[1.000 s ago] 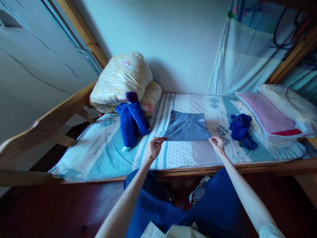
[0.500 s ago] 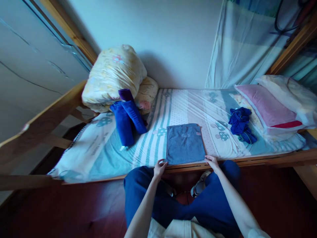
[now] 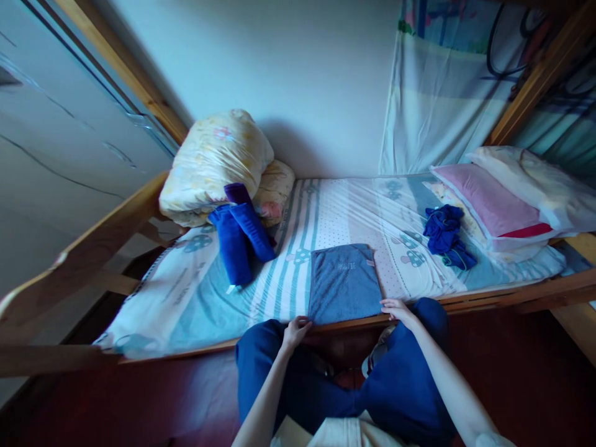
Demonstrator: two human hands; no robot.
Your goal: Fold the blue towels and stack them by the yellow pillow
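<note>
Navy trousers (image 3: 256, 360) cover the person's bent knees, spread before the bed's near edge, with a shoe (image 3: 376, 354) partly visible between them. At that edge the left hand (image 3: 295, 333) has its fingers curled, their tips touching the near left corner of a grey cloth (image 3: 345, 282); I cannot tell whether it pinches the fabric. The right hand (image 3: 399, 310) is partly open, fingers loosely bent, its fingertips at the cloth's near right corner; whether they grip it cannot be made out either.

Spread nearly flat, the grey cloth lies at the middle of the surface's near edge, a small pale tag by its far right corner. Under it runs a patterned sheet (image 3: 195, 304) in white and teal. Toward the left end, two blue rolls (image 3: 233, 254) lie side by side, and a purple roll (image 3: 237, 193) shows just behind them. Well apart, nearer the right end, sits a crumpled dark blue cloth (image 3: 443, 230), close to a pink pillow (image 3: 488, 198). Near the far left corner, a pale yellow quilt (image 3: 216, 164) is heaped. Beyond the far edge stands a wall (image 3: 326, 81), with a curtain (image 3: 423, 118) hanging toward the right.
</note>
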